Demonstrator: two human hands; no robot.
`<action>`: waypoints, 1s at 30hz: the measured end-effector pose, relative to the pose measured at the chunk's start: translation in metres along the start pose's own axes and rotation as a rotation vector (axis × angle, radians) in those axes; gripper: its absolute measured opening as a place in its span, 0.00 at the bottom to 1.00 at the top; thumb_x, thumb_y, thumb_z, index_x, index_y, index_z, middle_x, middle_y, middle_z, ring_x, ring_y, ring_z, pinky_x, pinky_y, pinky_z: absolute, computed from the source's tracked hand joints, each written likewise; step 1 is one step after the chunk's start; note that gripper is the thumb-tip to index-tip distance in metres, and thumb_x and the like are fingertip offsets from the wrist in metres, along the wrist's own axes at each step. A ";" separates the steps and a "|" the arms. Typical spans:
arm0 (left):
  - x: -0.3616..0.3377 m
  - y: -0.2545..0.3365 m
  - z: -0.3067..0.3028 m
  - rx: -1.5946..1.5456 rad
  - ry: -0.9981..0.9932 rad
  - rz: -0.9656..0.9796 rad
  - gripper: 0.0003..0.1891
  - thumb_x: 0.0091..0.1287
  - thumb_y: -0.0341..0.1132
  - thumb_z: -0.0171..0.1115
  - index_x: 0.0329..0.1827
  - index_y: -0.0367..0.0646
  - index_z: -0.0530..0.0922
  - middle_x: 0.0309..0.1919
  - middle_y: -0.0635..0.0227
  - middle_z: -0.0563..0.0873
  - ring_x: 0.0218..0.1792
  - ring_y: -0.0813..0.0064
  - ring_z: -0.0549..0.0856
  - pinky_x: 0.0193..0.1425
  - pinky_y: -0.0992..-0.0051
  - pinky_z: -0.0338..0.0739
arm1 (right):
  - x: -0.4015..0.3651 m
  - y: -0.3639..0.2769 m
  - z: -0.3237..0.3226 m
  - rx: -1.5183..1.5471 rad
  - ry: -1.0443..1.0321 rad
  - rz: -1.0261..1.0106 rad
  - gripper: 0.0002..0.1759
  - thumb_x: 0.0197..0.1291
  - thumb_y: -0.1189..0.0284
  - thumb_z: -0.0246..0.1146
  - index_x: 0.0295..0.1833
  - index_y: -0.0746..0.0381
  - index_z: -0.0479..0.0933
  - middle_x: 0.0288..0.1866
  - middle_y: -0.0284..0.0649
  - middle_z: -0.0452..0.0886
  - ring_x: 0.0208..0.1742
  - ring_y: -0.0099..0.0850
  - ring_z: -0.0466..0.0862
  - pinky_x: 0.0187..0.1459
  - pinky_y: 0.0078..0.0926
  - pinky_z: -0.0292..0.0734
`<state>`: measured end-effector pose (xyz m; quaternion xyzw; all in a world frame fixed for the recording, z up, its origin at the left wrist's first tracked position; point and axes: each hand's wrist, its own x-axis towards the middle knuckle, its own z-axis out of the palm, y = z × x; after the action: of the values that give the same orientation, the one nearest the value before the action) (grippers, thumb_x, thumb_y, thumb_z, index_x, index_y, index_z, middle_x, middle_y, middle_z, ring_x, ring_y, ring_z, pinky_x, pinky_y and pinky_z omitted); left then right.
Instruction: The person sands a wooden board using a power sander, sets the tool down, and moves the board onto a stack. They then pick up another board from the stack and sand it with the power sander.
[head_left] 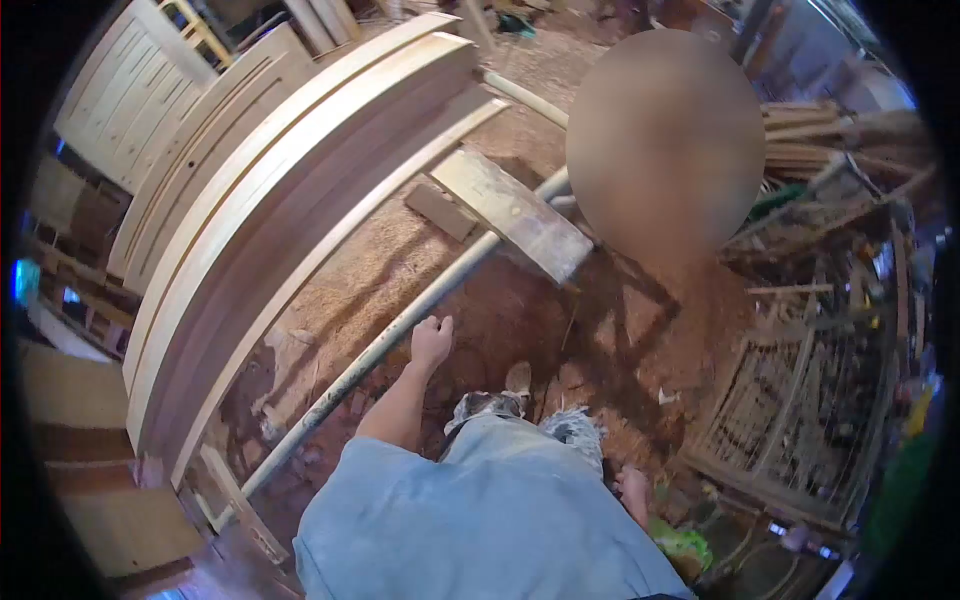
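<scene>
My left hand (432, 340) is loosely curled in front of my body, just right of a long pale pipe (375, 345); whether it holds anything is too small to tell. Low beside my right hip is my right hand (632, 490), its fingers partly hidden and bent. Left of the pipe lies a stack of long wooden frame pieces (290, 170), which looks curved in the wide view. A short wooden board (515, 215) rests across the pipe, with a smaller block (441, 211) beside it.
Wooden door panels (135, 90) lean at the upper left. A blurred round patch covers part of the upper right. On the right lies a wire-mesh frame (800, 400) among wood scraps. Sawdust and debris cover the floor (500, 300). Something bright green (683, 543) is near my right hand.
</scene>
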<state>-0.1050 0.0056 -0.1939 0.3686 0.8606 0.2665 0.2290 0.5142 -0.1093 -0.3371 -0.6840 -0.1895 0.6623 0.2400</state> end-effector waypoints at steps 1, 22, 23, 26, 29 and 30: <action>0.011 0.005 -0.005 -0.058 0.037 -0.061 0.25 0.70 0.50 0.58 0.34 0.30 0.83 0.37 0.38 0.86 0.46 0.40 0.85 0.54 0.52 0.77 | 0.028 -0.007 -0.008 -0.055 0.026 -0.019 0.10 0.68 0.70 0.57 0.48 0.62 0.80 0.33 0.38 0.80 0.28 0.34 0.81 0.27 0.31 0.76; 0.112 -0.068 -0.265 -0.260 1.232 -0.012 0.12 0.72 0.36 0.62 0.33 0.35 0.83 0.26 0.65 0.85 0.29 0.76 0.79 0.35 0.71 0.74 | 0.086 -0.501 0.451 -0.141 -0.162 -0.804 0.15 0.64 0.70 0.65 0.54 0.65 0.77 0.43 0.35 0.82 0.40 0.23 0.80 0.42 0.24 0.76; 0.130 -0.048 -0.288 -0.219 1.218 -0.004 0.10 0.71 0.35 0.62 0.36 0.36 0.83 0.29 0.60 0.86 0.32 0.71 0.83 0.39 0.69 0.77 | 0.086 -0.506 0.477 -0.138 -0.158 -0.813 0.15 0.64 0.70 0.65 0.54 0.65 0.77 0.43 0.35 0.82 0.40 0.23 0.80 0.42 0.24 0.76; 0.216 -0.041 -0.342 -0.073 1.179 0.086 0.08 0.68 0.33 0.64 0.41 0.36 0.84 0.38 0.54 0.88 0.41 0.60 0.87 0.49 0.65 0.81 | 0.083 -0.506 0.556 -0.361 -0.169 -1.080 0.16 0.65 0.72 0.64 0.55 0.68 0.79 0.46 0.37 0.83 0.46 0.26 0.80 0.50 0.25 0.77; 0.304 -0.048 -0.383 0.075 1.122 0.208 0.12 0.64 0.34 0.67 0.45 0.33 0.83 0.43 0.52 0.88 0.47 0.53 0.87 0.57 0.62 0.80 | 0.082 -0.484 0.640 -0.416 -0.328 -1.156 0.17 0.64 0.71 0.65 0.56 0.67 0.79 0.48 0.42 0.84 0.48 0.30 0.82 0.52 0.28 0.77; 0.332 -0.052 -0.395 0.073 1.062 0.185 0.16 0.63 0.37 0.68 0.47 0.32 0.83 0.46 0.50 0.88 0.50 0.52 0.86 0.59 0.62 0.80 | 0.078 -0.477 0.664 -0.426 -0.336 -1.158 0.17 0.64 0.71 0.65 0.56 0.67 0.79 0.48 0.42 0.84 0.48 0.30 0.82 0.52 0.28 0.77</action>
<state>-0.5718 0.1121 0.0050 0.2651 0.8307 0.4051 -0.2748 -0.1154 0.3749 -0.1289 -0.3903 -0.6910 0.4715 0.3846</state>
